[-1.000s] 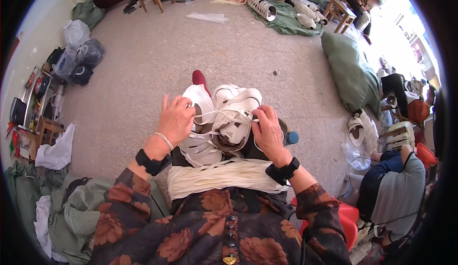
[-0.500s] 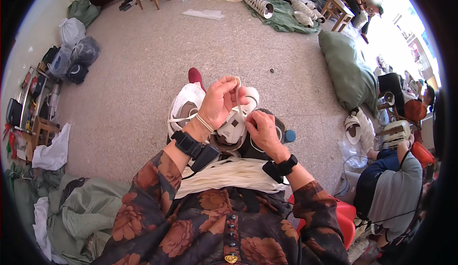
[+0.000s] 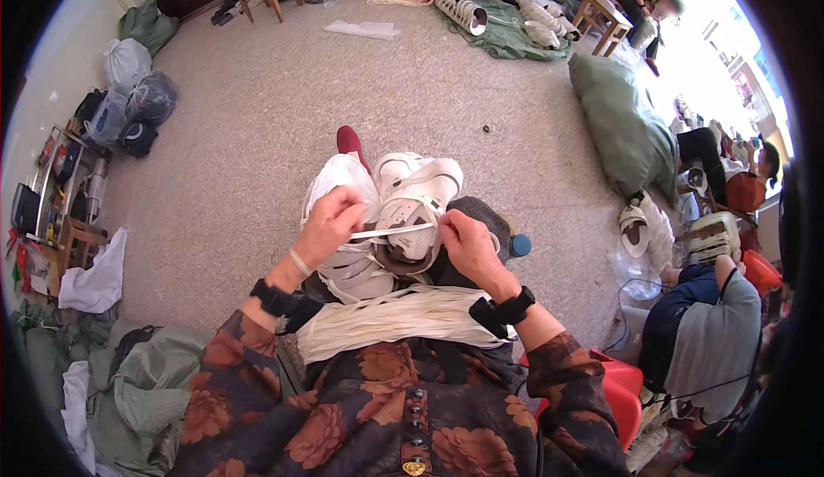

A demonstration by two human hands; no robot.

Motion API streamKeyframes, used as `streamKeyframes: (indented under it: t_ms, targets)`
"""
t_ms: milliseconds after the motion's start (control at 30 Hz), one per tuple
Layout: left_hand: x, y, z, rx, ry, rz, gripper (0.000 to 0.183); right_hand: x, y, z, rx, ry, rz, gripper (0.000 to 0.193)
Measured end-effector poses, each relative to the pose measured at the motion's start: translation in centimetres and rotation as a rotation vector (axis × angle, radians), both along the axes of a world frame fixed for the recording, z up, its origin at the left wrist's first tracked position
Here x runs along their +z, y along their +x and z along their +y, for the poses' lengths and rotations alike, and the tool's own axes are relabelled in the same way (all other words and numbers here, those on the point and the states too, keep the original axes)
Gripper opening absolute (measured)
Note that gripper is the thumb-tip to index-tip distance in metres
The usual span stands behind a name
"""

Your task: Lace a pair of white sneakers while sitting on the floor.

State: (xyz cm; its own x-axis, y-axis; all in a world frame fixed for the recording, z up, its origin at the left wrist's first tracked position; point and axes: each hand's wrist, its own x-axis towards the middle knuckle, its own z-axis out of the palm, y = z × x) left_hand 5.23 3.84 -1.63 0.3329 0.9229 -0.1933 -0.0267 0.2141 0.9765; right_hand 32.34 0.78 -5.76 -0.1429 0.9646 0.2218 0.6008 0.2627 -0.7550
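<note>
A white and grey-brown sneaker [image 3: 417,208] lies over my lap between my two hands. My left hand [image 3: 330,226] pinches a white shoelace [image 3: 390,232], which runs nearly straight across the sneaker toward my right hand. The fingers of my right hand [image 3: 466,238] are closed at the sneaker's right side, gripping the lace there. Left of this sneaker, under my left hand, several pale shoes [image 3: 350,264] are stacked inside one another. A thick bundle of loose white laces [image 3: 390,327] rests across my lap.
Beside my right hand is a blue bottle cap [image 3: 520,244]. A red stool [image 3: 618,391] stands at my right, near a seated person in grey [image 3: 708,331]. A big green sack [image 3: 622,125] lies farther right. Green cloth [image 3: 163,374] is heaped at left.
My left hand has dropped and moved left, from above the sneaker to beside it. The lace, upright before, now stretches sideways across the sneaker. My right hand has shifted slightly.
</note>
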Motion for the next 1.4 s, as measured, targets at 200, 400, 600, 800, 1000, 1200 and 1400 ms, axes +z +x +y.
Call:
streamKeyframes:
  t_ms: [200,400,600,800,1000,1200,1400]
  targets:
    - [-0.5,-8.2,-4.9,0.113,0.16,0.372,0.008,1.4,-1.3,-0.3,0.022,-0.2,0.082,0.017]
    - [-1.8,-16.8,-11.3,0.151,0.299,1.024,0.009,-0.6,-1.1,-0.2,-0.013,0.003,-0.097,0.023]
    - [-6.5,-23.5,-17.3,-0.126,0.345,1.521,0.013,-0.3,-1.1,-0.5,-0.004,0.025,-0.069,0.037]
    - [-0.2,-11.1,-10.6,-0.076,0.593,1.078,0.023,-0.9,-0.2,-1.1,0.019,0.021,0.015,0.035]
    - [0.3,5.7,0.7,-0.195,0.987,0.716,0.026,-0.6,-0.1,-2.5,0.041,0.052,0.123,0.026]
    - [-2.3,9.8,4.0,-0.31,1.059,0.893,0.023,-0.6,0.2,-3.0,0.083,0.098,0.143,0.02]
    - [0.8,7.0,1.7,-0.448,0.673,0.595,0.026,-0.9,0.6,-2.2,0.035,-0.031,0.223,0.018]
